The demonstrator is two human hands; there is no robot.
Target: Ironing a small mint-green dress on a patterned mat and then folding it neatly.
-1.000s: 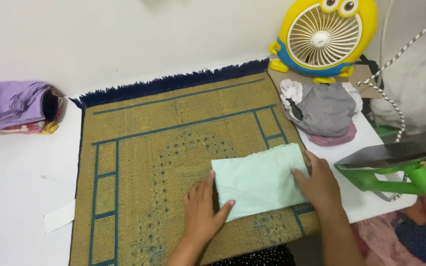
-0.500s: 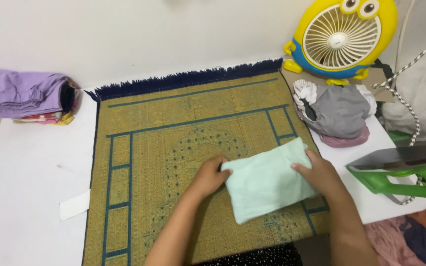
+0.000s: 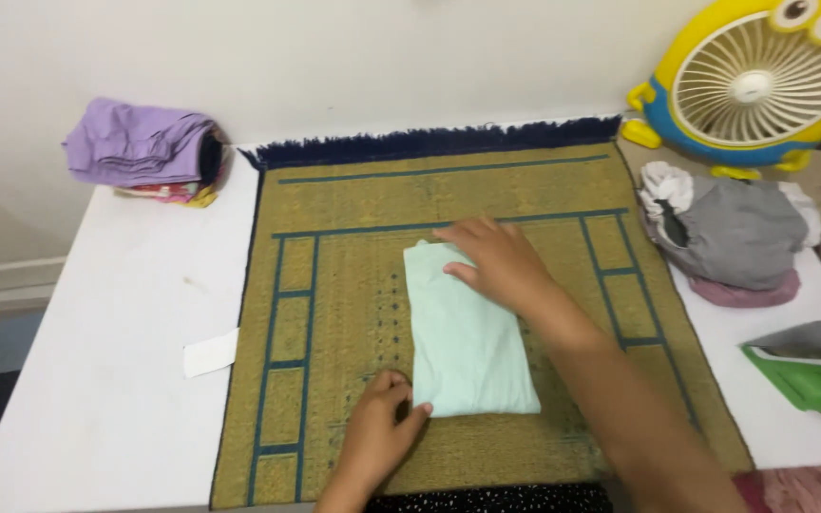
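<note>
A white table (image 3: 116,380) was set against a pale wall, and most of it was covered by a woven mat (image 3: 353,237) in yellow-brown with dark blue lines and a dark fringe along the far edge. A folded pale green cloth (image 3: 467,351) lay lengthwise on the middle of the mat. The right hand (image 3: 496,266) was laid flat and open on the far end of the cloth, fingers spread, nothing being gripped. The left hand (image 3: 382,432) was placed at the near left corner of the cloth, its fingers loosely curled with the fingertips touching the edge; whether the edge was pinched could not be told. Left of the left hand, on the bare table just beside the mat, a small white slip of paper (image 3: 209,353) was seen. Far to the left of the right hand, at the back corner, a pile of folded clothes (image 3: 144,150) topped in purple was stacked. To the right of the right hand a grey and white bundle of clothes (image 3: 738,233) was heaped, behind it a yellow and blue cartoon-shaped fan (image 3: 748,85), and nearer, at the table's edge, a green iron (image 3: 810,366).
</note>
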